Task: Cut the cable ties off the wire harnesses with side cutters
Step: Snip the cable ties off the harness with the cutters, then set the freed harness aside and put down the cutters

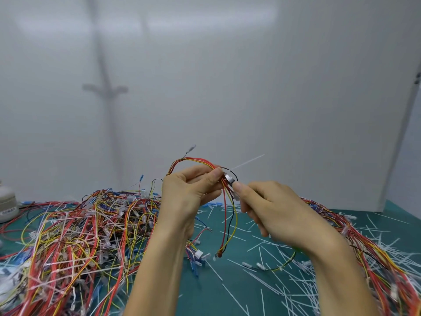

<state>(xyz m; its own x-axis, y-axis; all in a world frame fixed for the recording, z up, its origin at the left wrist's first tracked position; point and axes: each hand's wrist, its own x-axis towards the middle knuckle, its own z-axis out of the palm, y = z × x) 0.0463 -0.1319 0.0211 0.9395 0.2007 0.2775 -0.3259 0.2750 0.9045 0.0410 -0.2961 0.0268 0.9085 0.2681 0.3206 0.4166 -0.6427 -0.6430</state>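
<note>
My left hand [189, 192] pinches a wire harness [227, 213] of red, yellow and black wires, held up above the green mat [227, 293]. My right hand [271, 208] grips the side cutters [229, 179]; only their metal jaws show, set against the bundle just beside my left fingertips. A white cable tie tail [248, 161] sticks out up and to the right from that spot. The cutter handles are hidden inside my right hand. The harness ends with connectors hang down toward the mat.
A large tangled pile of harnesses [75, 236] covers the mat on the left. Another heap of harnesses [376, 258] lies on the right. Several cut white tie pieces [273, 281] litter the mat. A white container [6, 206] stands at far left. A white wall rises behind.
</note>
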